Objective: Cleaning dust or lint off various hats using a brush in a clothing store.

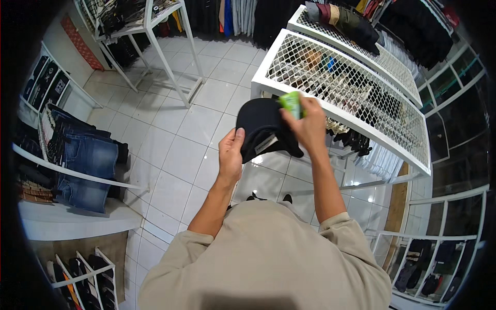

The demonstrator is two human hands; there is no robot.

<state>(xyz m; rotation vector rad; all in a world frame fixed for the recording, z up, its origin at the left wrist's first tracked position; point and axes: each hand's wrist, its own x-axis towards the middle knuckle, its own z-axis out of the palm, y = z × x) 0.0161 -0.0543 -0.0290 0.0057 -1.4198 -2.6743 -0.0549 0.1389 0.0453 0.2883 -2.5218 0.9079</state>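
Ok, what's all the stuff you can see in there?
Cap: 1, black, centre
Pack: 1, green, right of centre
Mesh panels: 2, white, upper right
Cloth items: several, mixed, top right
Table: 1, white, top left
Hanging clothes: many, mostly dark, top
Denim: several pieces, blue, left
Rails: several, white, both sides
Floor tiles: many, white, middle
Shoes: 2, dark, lower middle
Shirt: 1, beige, bottom
Forearms: 2, bare, middle
Left hand: 1, bare, gripping the cap
Right hand: 1, bare, gripping the pack

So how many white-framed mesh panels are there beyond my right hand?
2. The nearer mesh panel lies just beyond your right hand, above hanging garments; the farther mesh panel is behind it, partly covered by clothing. More could be hidden.
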